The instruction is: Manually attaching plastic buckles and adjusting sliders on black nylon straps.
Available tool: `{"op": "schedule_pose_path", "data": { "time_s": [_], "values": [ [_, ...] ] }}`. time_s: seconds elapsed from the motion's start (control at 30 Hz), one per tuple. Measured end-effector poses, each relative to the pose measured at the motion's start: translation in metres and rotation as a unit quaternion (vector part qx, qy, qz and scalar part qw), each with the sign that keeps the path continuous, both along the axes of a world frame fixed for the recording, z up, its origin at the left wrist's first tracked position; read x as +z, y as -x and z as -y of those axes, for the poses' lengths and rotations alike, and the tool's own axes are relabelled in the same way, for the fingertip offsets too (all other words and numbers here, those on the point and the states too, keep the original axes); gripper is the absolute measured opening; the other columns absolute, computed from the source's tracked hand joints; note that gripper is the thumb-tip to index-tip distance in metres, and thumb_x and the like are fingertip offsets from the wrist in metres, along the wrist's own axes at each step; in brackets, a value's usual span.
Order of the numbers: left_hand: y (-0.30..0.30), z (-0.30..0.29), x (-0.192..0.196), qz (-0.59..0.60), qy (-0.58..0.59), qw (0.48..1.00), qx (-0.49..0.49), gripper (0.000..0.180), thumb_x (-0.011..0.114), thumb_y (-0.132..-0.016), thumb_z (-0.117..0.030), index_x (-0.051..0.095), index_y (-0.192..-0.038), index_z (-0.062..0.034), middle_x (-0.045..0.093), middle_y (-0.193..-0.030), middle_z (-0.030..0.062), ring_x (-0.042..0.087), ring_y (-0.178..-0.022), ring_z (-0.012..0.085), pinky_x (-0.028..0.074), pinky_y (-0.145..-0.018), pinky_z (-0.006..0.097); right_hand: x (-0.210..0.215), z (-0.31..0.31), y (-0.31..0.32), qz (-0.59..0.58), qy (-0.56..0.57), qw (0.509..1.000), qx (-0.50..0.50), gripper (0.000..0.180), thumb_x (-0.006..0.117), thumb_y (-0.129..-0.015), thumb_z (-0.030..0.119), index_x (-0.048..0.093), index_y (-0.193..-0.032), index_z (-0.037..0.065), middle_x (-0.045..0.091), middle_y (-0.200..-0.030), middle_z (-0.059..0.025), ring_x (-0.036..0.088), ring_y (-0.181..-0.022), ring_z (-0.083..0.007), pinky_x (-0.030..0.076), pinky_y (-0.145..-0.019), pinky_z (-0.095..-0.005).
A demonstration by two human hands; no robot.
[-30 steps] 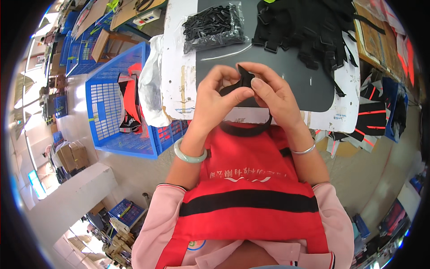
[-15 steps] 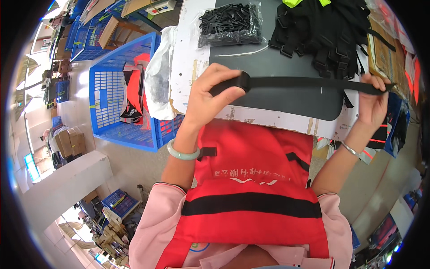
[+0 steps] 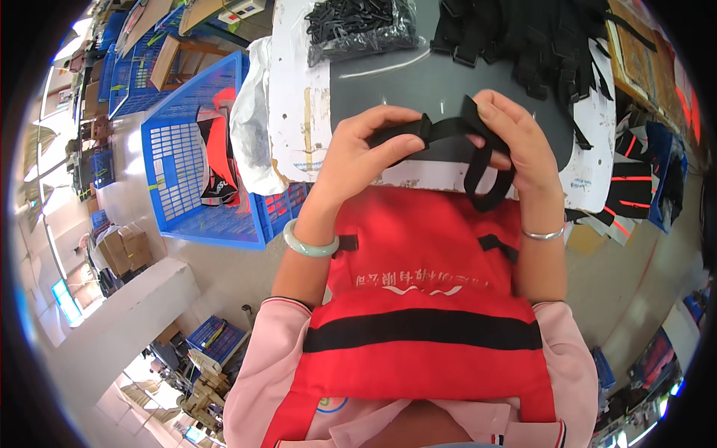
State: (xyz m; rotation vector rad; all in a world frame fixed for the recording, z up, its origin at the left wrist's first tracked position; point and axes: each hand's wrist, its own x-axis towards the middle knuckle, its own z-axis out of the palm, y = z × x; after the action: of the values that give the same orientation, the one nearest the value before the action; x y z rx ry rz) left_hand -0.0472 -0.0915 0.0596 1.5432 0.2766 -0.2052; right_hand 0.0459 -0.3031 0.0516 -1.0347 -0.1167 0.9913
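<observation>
We see one strap [image 3: 448, 128], black, flat and narrow, running slack between the left hand [image 3: 358, 153] and the right hand [image 3: 529, 145]. At the left hand's fingertips it meets a small black piece [image 3: 426, 129], whose form we cannot make out. Across at the right hand, we see it rise beside the fingertips and hang below them in an open loop.

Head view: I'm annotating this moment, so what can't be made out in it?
- Head view: the part of the black webbing strap inside the left hand, covered by that hand.
- Head view: the strap's stretch behind the right hand, covered by that hand.
- Head view: the far ends of the clear bag and the pile of black straps, cut off by the upper edge.
</observation>
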Motion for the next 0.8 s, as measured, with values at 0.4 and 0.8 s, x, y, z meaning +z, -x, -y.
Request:
{"op": "schedule_pose_path", "data": {
  "time_s": [0.4,0.8],
  "values": [
    [0.002,0.010,-0.001,0.014,-0.001,1.000,0.004,0.028,0.073,-0.078,-0.009,0.063,-0.102,0.0003,0.064,-0.086,0.0036,0.055,-0.071,0.0073,0.046,-0.063,0.022,0.003,0.001,-0.001,0.143,0.149,0.978,0.011,0.022,0.056,-0.093,0.028,0.057,-0.080,0.011,0.044,-0.065,0.0111,0.034,-0.056,0.0028,0.025,-0.047,-0.0150],
    [0.004,0.020,-0.012,0.214,-0.162,0.962,-0.057,0.032,0.079,-0.070,-0.009,0.061,-0.096,-0.0028,0.057,-0.077,0.0035,0.054,-0.064,0.0105,0.044,-0.055,0.024,-0.010,-0.005,0.014,0.141,0.086,0.980,0.108,0.017,0.059,-0.090,0.021,0.057,-0.084,0.005,0.045,-0.071,0.0086,0.034,-0.057,0.0018,0.026,-0.047,-0.0180]
  ]
}}
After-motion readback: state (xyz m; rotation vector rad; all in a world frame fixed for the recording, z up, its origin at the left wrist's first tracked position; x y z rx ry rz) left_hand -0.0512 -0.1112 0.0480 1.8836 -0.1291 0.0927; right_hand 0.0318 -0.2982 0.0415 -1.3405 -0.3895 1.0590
